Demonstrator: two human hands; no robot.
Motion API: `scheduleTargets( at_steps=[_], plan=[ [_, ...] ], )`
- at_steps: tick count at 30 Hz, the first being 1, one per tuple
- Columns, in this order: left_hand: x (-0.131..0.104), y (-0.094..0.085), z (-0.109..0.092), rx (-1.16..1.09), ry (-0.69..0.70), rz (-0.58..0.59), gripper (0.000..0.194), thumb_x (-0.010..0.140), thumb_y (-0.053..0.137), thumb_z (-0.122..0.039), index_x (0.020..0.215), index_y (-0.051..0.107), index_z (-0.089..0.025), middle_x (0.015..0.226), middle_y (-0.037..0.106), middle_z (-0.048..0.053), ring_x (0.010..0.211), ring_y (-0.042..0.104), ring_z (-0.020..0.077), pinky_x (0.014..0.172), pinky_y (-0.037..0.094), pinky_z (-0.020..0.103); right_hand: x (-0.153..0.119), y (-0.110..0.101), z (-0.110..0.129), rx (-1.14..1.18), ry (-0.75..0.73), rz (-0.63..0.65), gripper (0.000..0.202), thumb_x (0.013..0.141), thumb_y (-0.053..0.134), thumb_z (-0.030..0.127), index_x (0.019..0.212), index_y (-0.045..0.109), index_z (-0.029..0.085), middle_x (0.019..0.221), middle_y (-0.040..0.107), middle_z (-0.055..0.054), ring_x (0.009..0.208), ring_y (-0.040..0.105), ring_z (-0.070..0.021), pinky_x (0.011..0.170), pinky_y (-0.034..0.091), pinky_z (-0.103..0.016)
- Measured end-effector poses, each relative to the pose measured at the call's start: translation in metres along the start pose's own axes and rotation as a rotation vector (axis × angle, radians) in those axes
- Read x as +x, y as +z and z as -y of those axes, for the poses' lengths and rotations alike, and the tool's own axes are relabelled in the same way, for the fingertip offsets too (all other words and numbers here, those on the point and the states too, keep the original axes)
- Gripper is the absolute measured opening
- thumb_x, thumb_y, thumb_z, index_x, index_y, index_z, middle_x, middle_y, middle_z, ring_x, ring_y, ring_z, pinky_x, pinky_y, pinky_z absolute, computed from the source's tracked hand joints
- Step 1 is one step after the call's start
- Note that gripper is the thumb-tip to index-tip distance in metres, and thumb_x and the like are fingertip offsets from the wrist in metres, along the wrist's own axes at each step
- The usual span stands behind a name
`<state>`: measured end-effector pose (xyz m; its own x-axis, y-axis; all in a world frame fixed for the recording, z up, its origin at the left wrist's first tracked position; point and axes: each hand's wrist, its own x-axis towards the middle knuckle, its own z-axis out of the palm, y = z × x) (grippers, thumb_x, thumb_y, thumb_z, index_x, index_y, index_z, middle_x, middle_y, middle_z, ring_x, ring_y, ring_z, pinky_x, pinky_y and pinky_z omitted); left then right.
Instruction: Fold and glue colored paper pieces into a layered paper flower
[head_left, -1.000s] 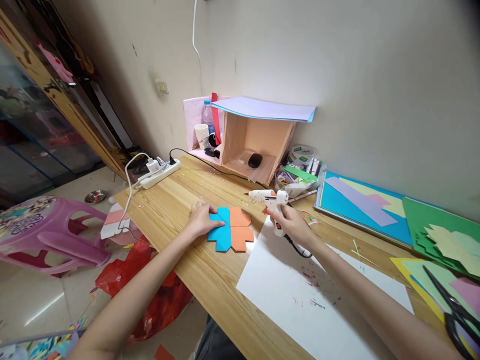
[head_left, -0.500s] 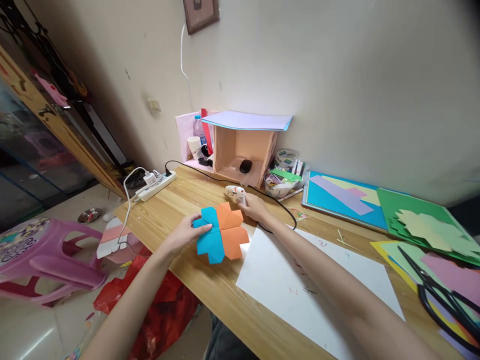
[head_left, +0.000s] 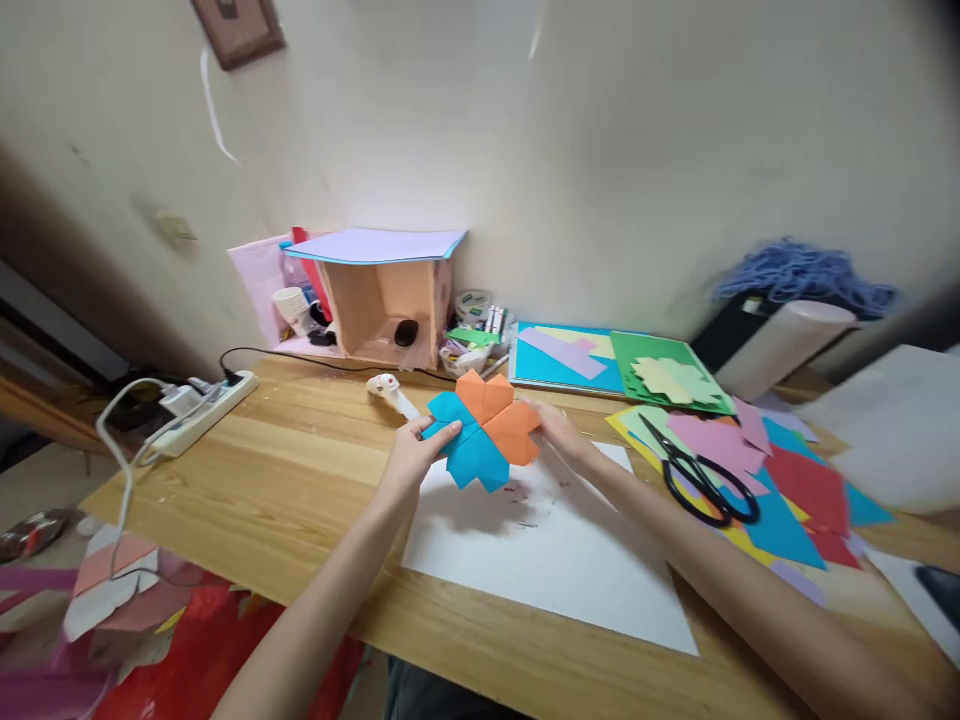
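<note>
A blue and orange paper flower (head_left: 491, 448) is held above the white sheet (head_left: 570, 570). My left hand (head_left: 420, 450) pinches its blue side, thumb on top. At the orange right edge is my right hand (head_left: 559, 430), its fingers closed against the rim and partly hidden behind the paper. A white glue gun (head_left: 390, 395) lies on the table just beyond my left hand, touched by neither hand.
Black-handled scissors (head_left: 697, 475) rest on coloured paper at the right. Behind are a cardboard box (head_left: 345, 315) with a purple top and a bowl of craft supplies (head_left: 461, 355). A power strip (head_left: 210, 415) sits at the left edge.
My right hand has let go of the glue gun, which now lies on the table, and has moved to the flower's orange edge. The view has swung right.
</note>
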<state>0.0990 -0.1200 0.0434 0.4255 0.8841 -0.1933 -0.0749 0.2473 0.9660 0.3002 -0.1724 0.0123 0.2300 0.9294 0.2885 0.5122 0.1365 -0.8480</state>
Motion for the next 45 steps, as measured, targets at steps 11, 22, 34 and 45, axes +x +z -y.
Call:
scheduleTargets(
  at_steps=[11,22,34,45],
  plan=[
    [0.016,0.096,0.044,0.109,-0.112,0.254,0.041,0.054,0.075,-0.041,0.080,0.065,-0.011,0.081,0.067,0.009,0.073,0.061,0.0199,0.065,0.047,0.029,-0.085,-0.062,-0.031,0.486,0.411,-0.060,0.037,0.070,0.064,0.046,0.092,0.064,0.017,0.087,0.068,-0.006,0.076,0.063,-0.0188,0.069,0.051,-0.030],
    [0.008,0.087,0.050,0.254,-0.106,0.202,0.038,0.054,0.073,-0.047,0.065,0.060,-0.013,0.055,0.056,-0.001,0.051,0.049,0.0106,0.047,0.037,0.021,-0.091,-0.056,-0.023,0.447,0.494,-0.042,0.043,0.064,0.069,0.044,0.096,0.066,0.016,0.097,0.068,-0.008,0.089,0.062,-0.0236,0.076,0.050,-0.033],
    [-0.002,0.093,0.055,0.291,-0.035,0.159,0.035,0.054,0.072,-0.045,0.063,0.063,-0.012,0.055,0.056,0.000,0.050,0.046,0.0113,0.047,0.035,0.022,-0.091,-0.059,-0.016,0.473,0.559,-0.046,0.048,0.058,0.074,0.041,0.098,0.066,0.016,0.101,0.068,-0.009,0.095,0.062,-0.0266,0.083,0.050,-0.040],
    [-0.009,0.098,0.058,0.313,-0.020,0.200,0.036,0.050,0.075,-0.044,0.059,0.060,-0.012,0.050,0.051,-0.002,0.047,0.042,0.0088,0.044,0.033,0.020,-0.093,-0.062,-0.016,0.395,0.573,-0.020,0.039,0.060,0.072,0.042,0.086,0.066,0.014,0.088,0.069,-0.007,0.080,0.064,-0.0222,0.067,0.051,-0.029]
  ],
)
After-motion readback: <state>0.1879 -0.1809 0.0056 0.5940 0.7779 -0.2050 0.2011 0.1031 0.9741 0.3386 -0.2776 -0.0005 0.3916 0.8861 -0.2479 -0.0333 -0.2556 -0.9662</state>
